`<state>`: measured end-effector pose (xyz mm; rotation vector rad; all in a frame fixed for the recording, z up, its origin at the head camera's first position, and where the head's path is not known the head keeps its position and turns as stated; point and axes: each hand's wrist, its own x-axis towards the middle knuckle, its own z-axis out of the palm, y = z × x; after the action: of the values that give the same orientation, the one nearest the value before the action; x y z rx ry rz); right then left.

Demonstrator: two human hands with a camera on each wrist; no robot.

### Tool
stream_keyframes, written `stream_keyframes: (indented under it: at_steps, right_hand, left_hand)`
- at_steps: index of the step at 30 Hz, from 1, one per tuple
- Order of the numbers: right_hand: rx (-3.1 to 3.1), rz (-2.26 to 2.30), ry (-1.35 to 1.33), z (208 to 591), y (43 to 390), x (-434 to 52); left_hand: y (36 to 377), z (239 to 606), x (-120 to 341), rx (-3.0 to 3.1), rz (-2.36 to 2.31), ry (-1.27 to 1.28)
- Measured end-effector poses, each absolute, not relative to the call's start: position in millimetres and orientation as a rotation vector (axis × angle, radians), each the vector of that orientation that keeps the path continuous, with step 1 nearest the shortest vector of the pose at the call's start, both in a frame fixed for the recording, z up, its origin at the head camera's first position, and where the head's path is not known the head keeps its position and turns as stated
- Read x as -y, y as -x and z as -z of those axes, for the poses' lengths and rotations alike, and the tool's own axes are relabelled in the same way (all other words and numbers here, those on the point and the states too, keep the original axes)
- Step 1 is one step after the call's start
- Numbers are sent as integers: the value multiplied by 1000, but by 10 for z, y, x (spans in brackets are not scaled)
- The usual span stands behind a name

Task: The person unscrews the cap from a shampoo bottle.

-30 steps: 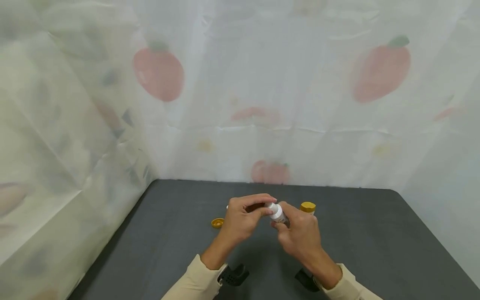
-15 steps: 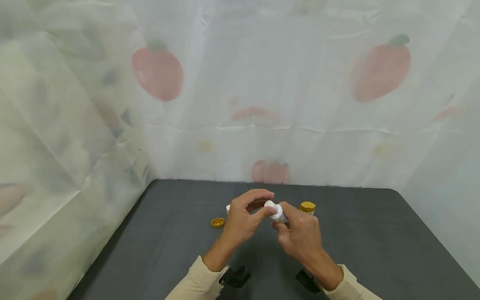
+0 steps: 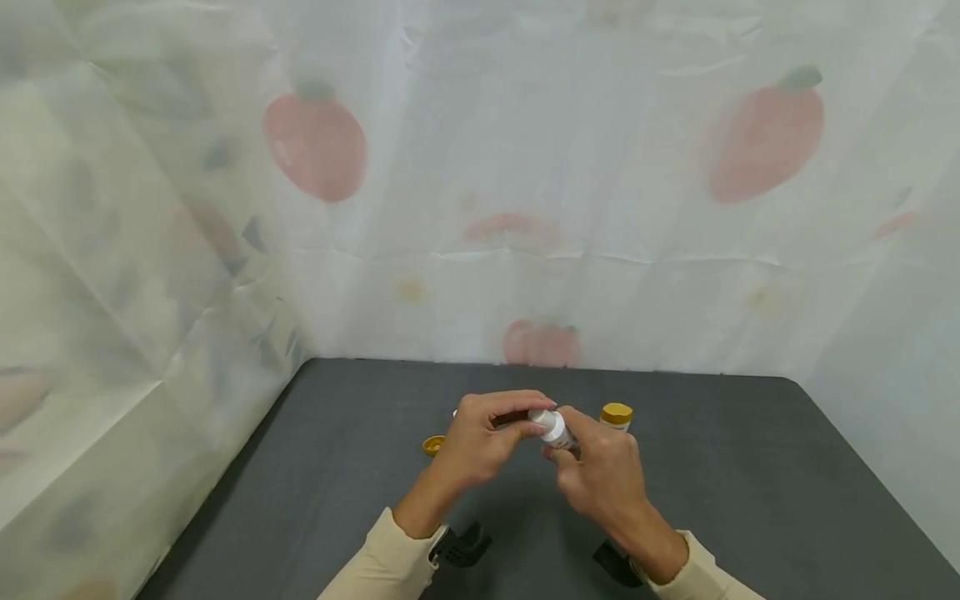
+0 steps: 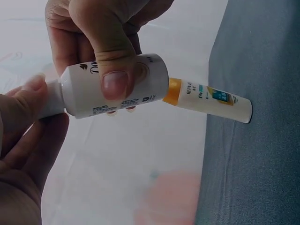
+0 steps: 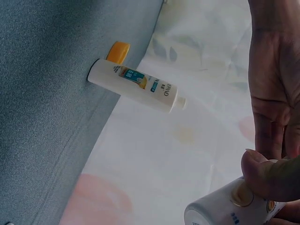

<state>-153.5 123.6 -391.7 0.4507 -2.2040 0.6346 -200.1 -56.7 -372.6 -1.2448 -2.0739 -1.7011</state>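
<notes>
Both hands meet over the dark table on a small white bottle [image 3: 555, 432]. My left hand [image 3: 477, 442] pinches its white cap [image 4: 50, 101] between thumb and fingers. The bottle body [image 4: 84, 96] is gripped by my right hand [image 3: 602, 468], with the thumb across its side in the left wrist view. The bottle lies tilted, cap end to the left. Printed lettering shows on the body, partly covered by the thumb. In the right wrist view, the bottle's base [image 5: 197, 216] points to the lower left.
Behind the right hand stands a white bottle with a golden cap [image 3: 617, 414]. Beyond the left hand, another white bottle [image 5: 145, 84] stands with a bare neck. A loose golden cap [image 3: 432, 446] lies beside it on the grey table [image 3: 360, 500]. Fruit-printed sheeting [image 3: 420, 308] surrounds the table's back and sides.
The left fingers lifted away from the cap half a second ago and now press on it again. The left wrist has shifted slightly. The right hand keeps its hold, nearly unmoved.
</notes>
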Motion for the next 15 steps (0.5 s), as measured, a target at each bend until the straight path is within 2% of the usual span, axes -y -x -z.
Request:
stream_keyframes:
  at_steps: [15]
  right_hand:
    - [2178,-584,-477,3946,1529,-1243]
  left_hand:
    - [1960,3798,514,2069,1727,1021]
